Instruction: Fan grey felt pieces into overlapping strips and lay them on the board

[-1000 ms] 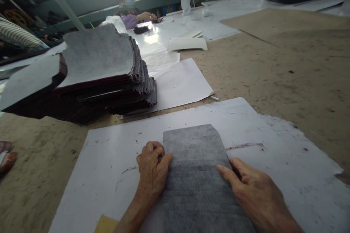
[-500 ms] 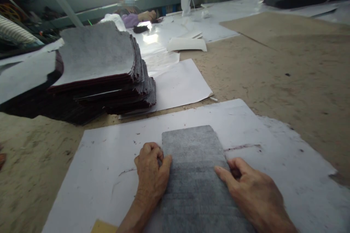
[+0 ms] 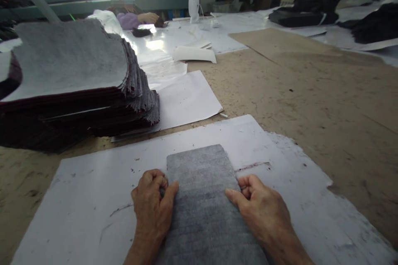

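Speckled tabletop (image 3: 311,120), fibrous grey sheet (image 3: 203,198) between fingers (image 3: 238,198)

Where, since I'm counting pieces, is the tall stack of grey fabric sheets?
The grey fabric stack stands at the left of the head view, beyond the left hand, partly on a white paper sheet.

The grey panel (image 3: 202,207) between your hands looks like matt, felt-like cloth, faintly streaked. Your stacked pieces (image 3: 73,62) share that fuzzy grey face, with rough, frayed edges. Beneath your panel, the white sheet (image 3: 93,198) looks like smooth, scuffed paper; the brown worktop covering (image 3: 311,103) looks matt and speckled.
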Demonstrator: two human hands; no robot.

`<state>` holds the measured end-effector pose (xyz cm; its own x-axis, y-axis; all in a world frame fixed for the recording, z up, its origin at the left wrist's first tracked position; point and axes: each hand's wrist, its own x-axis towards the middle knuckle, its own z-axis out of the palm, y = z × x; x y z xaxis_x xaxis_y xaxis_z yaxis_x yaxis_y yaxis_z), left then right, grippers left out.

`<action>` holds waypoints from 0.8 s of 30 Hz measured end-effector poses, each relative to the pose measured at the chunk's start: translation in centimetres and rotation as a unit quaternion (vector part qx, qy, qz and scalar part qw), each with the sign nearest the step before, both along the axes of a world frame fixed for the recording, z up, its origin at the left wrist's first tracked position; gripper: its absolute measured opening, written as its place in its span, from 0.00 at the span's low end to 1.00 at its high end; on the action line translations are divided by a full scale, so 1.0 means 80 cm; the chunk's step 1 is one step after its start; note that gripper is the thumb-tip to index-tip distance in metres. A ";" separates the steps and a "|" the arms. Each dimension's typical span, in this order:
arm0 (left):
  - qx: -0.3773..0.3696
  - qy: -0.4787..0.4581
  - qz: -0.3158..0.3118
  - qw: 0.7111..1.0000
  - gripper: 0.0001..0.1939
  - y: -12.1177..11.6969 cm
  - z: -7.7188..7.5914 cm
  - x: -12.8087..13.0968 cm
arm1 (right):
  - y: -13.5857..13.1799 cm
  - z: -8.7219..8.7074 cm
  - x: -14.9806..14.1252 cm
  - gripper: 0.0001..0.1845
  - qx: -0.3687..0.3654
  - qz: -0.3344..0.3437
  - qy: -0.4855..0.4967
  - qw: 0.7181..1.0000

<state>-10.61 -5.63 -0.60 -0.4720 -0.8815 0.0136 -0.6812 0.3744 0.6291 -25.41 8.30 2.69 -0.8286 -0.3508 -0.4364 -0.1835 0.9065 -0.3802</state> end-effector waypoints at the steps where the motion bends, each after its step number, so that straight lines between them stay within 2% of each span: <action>1: -0.001 -0.003 0.000 1.000 0.11 0.000 0.000 0.000 | 0.000 -0.001 0.000 0.10 -0.005 -0.002 -0.001 1.000; 5: -0.016 -0.016 0.000 1.000 0.10 0.002 -0.001 0.001 | 0.003 -0.001 0.006 0.10 0.000 0.008 0.029 1.000; 8: -0.043 -0.013 0.000 0.999 0.07 0.004 -0.002 0.001 | 0.006 -0.004 0.014 0.12 0.012 0.018 0.106 0.994; 10: -0.059 -0.006 0.001 0.998 0.06 0.005 -0.003 0.001 | 0.010 -0.009 0.017 0.13 -0.009 0.032 0.163 0.986; 13: -0.068 0.008 0.008 0.998 0.10 0.005 -0.004 0.002 | 0.016 -0.018 0.017 0.13 -0.051 0.054 0.198 0.977; 16: -0.062 0.068 0.016 0.996 0.12 0.004 -0.005 0.006 | 0.023 -0.023 0.014 0.14 -0.089 0.078 0.227 0.967; 18: -0.055 0.117 0.005 0.992 0.12 0.003 -0.006 0.011 | 0.026 -0.022 0.010 0.13 -0.136 0.112 0.285 0.942; 20: -0.057 0.134 -0.025 0.989 0.11 0.001 -0.006 0.015 | 0.026 -0.020 0.003 0.11 -0.192 0.163 0.342 0.905; 22: -0.080 0.106 -0.072 0.989 0.12 0.000 -0.005 0.019 | 0.023 -0.017 -0.008 0.11 -0.240 0.222 0.369 0.870; 24: -0.109 0.053 -0.117 0.986 0.13 -0.003 -0.002 0.020 | 0.015 -0.016 -0.023 0.15 -0.265 0.290 0.351 0.850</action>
